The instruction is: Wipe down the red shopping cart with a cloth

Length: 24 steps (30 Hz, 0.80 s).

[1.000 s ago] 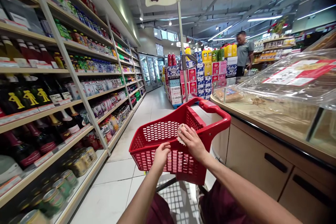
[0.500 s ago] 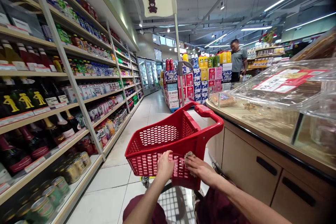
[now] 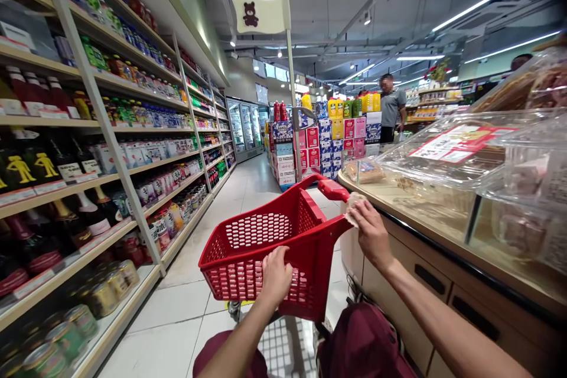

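A small red shopping cart (image 3: pixel 310 260) with a perforated plastic basket stands right in front of me. My left hand (image 3: pixel 277 277) is closed on the near side of the basket, fingers bent at its upper rim. Up at the cart's handle, my right hand (image 3: pixel 372 235) presses a crumpled pale cloth (image 3: pixel 354 208) against the red curved bar. The cloth is partly covered by my fingers. From the cart rises a pole topped by a cream flag (image 3: pixel 262 14) with a brown bear on it.
Drink shelves (image 3: pixel 106 124) line the left side. At right is a wooden counter (image 3: pixel 398 248) with clear plastic food packs (image 3: pixel 460 142). Stacked drink cartons (image 3: pixel 325 142) stand ahead, a person in grey (image 3: pixel 392 109) beside them. Glass-door fridges (image 3: pixel 245 124) are farther back.
My right hand has moved with the cloth from the basket's side up to the handle's right end. My left hand stays at the basket's near side. The view has shifted slightly.
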Each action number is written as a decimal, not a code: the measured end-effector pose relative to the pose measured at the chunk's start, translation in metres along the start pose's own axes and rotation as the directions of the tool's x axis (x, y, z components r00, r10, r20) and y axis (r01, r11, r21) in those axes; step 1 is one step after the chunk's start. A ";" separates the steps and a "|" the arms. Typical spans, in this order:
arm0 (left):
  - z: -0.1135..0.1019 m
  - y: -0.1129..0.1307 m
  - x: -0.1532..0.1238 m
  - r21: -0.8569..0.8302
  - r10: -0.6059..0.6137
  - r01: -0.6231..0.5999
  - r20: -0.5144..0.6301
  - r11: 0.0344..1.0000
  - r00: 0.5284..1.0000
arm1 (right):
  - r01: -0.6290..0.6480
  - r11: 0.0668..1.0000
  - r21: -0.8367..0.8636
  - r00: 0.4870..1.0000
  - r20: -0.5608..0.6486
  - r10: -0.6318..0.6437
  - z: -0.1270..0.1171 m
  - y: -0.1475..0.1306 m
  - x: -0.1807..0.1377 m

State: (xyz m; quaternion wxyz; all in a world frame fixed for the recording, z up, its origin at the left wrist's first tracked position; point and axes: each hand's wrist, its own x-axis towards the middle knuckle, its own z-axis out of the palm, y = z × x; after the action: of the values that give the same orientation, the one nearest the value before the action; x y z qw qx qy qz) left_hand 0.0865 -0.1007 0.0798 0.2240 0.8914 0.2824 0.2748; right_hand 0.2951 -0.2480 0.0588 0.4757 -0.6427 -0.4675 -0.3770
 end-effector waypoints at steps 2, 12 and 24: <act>0.002 0.006 0.001 -0.006 0.021 -0.021 -0.003 1.000 1.000 | 0.028 1.000 0.001 1.000 0.002 -0.028 -0.002 0.003 0.006; 0.007 -0.001 0.011 0.185 0.117 -0.107 -0.039 0.977 0.992 | 0.094 0.987 0.131 0.996 -0.009 -0.094 -0.004 -0.007 0.027; 0.003 -0.059 0.037 0.432 0.267 -0.163 -0.192 0.887 0.944 | 0.416 0.909 0.009 0.765 0.538 -0.355 0.043 -0.033 0.025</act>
State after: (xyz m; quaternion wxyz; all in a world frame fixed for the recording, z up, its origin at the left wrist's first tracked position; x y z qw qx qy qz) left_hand 0.0911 -0.0347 0.0579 -0.0368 0.9032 0.2581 0.3410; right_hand 0.2723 -0.1964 0.0796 0.2044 -0.6364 -0.6802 -0.3010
